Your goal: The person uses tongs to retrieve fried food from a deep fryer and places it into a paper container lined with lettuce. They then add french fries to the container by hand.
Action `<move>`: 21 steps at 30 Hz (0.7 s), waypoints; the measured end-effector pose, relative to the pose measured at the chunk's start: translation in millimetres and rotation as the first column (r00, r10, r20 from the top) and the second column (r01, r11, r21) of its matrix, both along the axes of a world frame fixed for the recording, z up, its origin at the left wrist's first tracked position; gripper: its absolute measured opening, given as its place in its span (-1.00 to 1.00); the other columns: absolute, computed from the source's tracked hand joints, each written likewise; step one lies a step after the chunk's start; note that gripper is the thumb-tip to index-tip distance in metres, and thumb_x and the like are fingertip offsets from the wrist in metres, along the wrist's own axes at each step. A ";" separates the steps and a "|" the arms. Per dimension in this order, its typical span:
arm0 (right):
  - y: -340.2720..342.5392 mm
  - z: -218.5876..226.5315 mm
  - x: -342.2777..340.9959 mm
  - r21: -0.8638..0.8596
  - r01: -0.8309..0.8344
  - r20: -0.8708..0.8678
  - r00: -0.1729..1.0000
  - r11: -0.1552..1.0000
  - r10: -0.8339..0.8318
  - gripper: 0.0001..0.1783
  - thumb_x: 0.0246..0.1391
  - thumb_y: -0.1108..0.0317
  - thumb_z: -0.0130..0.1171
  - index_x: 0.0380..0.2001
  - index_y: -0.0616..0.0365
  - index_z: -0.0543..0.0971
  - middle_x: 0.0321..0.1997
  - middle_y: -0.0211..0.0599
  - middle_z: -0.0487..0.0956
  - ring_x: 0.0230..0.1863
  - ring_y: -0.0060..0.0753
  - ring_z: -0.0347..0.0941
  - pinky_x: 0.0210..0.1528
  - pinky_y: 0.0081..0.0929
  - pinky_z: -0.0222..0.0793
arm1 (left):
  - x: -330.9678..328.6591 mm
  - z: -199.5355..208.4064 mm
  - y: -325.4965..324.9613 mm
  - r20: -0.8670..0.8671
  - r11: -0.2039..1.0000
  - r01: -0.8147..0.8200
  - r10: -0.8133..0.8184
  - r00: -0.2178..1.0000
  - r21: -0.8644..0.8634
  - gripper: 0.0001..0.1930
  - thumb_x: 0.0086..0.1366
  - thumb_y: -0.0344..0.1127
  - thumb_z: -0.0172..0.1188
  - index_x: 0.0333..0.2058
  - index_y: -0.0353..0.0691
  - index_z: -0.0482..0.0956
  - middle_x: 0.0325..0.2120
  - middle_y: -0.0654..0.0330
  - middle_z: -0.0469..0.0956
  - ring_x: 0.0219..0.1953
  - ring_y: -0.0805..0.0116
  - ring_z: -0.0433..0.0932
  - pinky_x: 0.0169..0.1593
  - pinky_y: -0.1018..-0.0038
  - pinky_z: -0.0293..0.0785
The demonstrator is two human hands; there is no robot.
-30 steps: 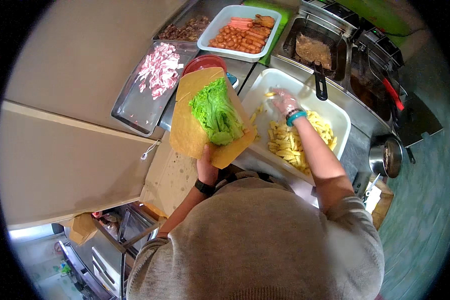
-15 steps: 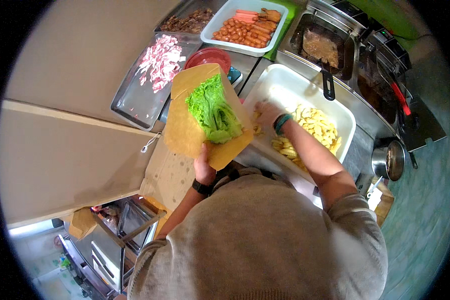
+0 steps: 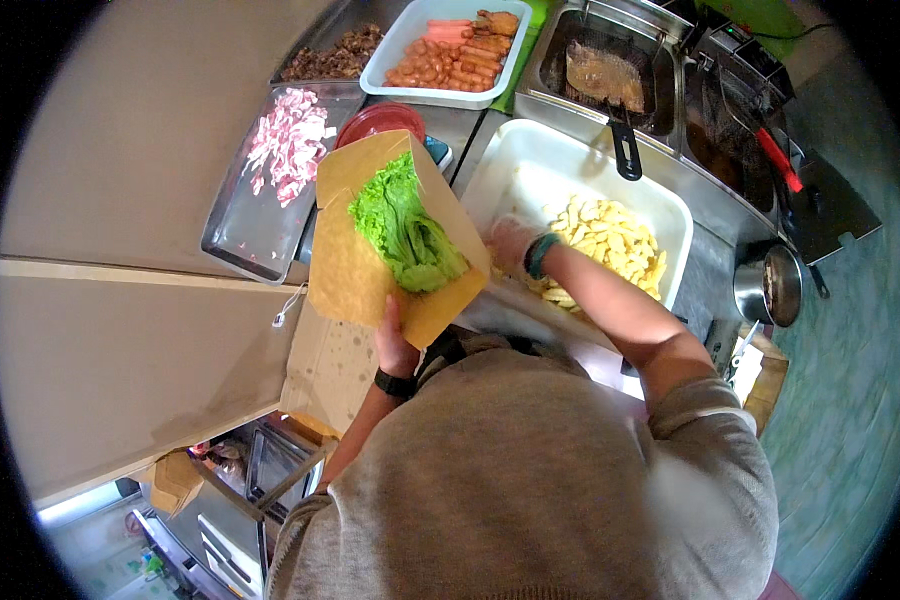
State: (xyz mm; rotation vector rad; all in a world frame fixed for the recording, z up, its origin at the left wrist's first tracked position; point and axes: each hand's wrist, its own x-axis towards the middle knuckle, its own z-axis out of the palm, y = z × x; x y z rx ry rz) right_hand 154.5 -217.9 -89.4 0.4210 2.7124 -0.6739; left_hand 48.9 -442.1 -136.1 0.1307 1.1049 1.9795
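The steel counter [image 3: 470,125] carried, in descending size: a white tub [image 3: 530,165] of pale fries [image 3: 610,240], a metal tray [image 3: 240,225] of raw sliced meat [image 3: 288,145], a white tray of sausages [image 3: 448,50], and a fryer basket [image 3: 610,75]. The person's own shoulders blocked the counter's near edge. The open brown cardboard box [image 3: 355,275] stood raised over the counter between metal tray and tub, its long axis running from lower right to upper left, lettuce [image 3: 405,230] lying inside. The left hand [image 3: 395,345] gripped the box's lower edge. The gloved right hand [image 3: 510,243] sat at the tub's near rim; box edge hid its fingers, so its grasp could not be determined.
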 end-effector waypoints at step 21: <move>8.8 -38.0 20.2 0.084 -0.122 0.097 0.989 0.989 0.114 -0.44 -0.20 0.57 0.05 -0.02 -0.07 0.39 0.01 -0.18 0.36 0.03 -0.13 0.30 0.06 -0.36 0.25 | 2.8 5.3 -5.5 -0.027 0.999 -0.046 0.046 0.999 -0.010 -0.61 0.29 -0.18 -0.11 -0.05 -0.37 0.30 -0.15 0.10 0.41 -0.14 0.29 0.43 -0.07 0.39 0.37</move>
